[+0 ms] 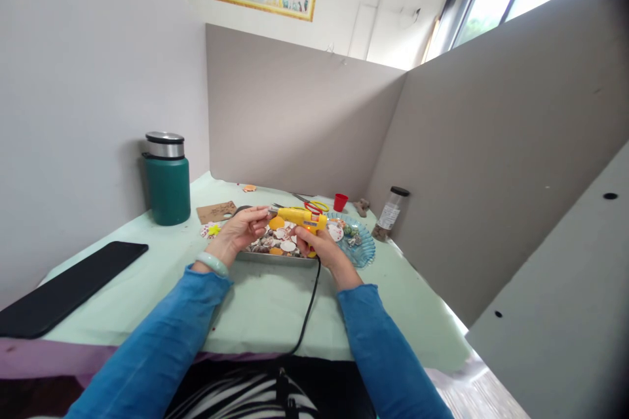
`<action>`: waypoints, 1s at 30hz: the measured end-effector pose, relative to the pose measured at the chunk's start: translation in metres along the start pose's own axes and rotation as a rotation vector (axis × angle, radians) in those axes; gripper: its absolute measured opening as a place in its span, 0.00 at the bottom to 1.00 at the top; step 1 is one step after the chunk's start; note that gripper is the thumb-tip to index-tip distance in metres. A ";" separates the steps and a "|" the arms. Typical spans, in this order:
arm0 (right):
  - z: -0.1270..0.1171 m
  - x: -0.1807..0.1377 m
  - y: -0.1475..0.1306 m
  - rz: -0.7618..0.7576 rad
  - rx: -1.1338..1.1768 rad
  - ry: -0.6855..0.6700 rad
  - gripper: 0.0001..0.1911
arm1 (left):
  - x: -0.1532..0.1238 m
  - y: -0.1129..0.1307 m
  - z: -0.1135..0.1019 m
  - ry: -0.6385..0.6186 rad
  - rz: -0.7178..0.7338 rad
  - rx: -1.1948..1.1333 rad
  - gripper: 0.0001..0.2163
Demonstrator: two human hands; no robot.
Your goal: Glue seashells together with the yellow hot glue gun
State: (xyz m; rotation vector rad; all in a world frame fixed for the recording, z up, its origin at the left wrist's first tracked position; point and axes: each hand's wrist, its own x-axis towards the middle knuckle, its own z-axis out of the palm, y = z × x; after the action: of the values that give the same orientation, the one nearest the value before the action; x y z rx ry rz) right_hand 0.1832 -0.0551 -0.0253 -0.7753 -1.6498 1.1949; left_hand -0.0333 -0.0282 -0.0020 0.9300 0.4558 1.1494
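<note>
My right hand (317, 242) is wrapped round the handle of a yellow hot glue gun (295, 215), whose nozzle points left. A black cord (310, 314) runs down from its grip. My left hand (246, 228), fingers pinched together, is at the nozzle tip; whatever small thing it holds there is hidden by the fingers. Below both hands lies a metal tray (280, 260) filled with shells and orange and white pieces. A blue scalloped plate (366, 245) with green and white bits sits to the right of my right hand.
A green bottle (170, 186) and a long black mat (73, 285) are on the left. Scissors (317, 205), a red cup (340, 202) and a brown board (215, 212) lie behind the tray. A clear jar (390, 215) stands right. Grey partitions (299, 111) enclose the table.
</note>
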 end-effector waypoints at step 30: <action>0.000 0.002 0.001 0.003 0.024 0.041 0.23 | -0.003 -0.002 0.001 -0.023 -0.016 0.065 0.08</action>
State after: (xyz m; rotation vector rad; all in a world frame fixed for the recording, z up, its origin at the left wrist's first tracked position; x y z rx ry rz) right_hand 0.1830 -0.0532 -0.0258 -0.7824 -1.5985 1.1915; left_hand -0.0325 -0.0317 -0.0034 0.9934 0.4837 1.1142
